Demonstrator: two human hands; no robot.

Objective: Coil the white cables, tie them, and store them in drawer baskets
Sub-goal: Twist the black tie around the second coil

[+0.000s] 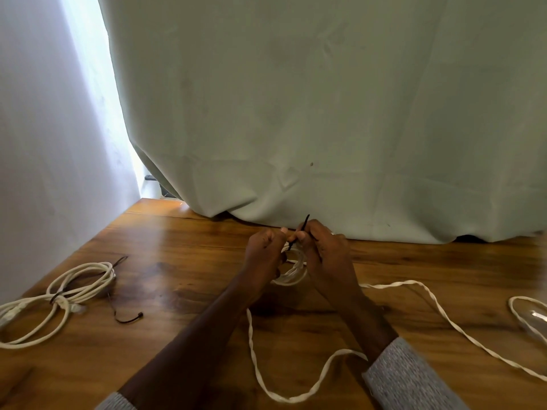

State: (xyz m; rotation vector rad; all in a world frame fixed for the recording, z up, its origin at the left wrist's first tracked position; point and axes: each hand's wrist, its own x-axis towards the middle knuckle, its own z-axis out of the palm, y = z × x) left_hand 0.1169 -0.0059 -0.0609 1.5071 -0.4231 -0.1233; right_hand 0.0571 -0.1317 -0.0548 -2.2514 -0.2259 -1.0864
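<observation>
We see small white twisted-cord coil (291, 272) mid bench (183, 279), held between both hands; left hand (265, 251) fingers curl round coil, right hand (327, 255) fingers pinch thin black tie (299, 230). Glossy wood grain.

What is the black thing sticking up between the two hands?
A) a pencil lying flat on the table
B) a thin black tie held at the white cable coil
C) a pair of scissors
B: the right hand pinches a thin black tie at the white cable coil, which the left hand holds.
</observation>
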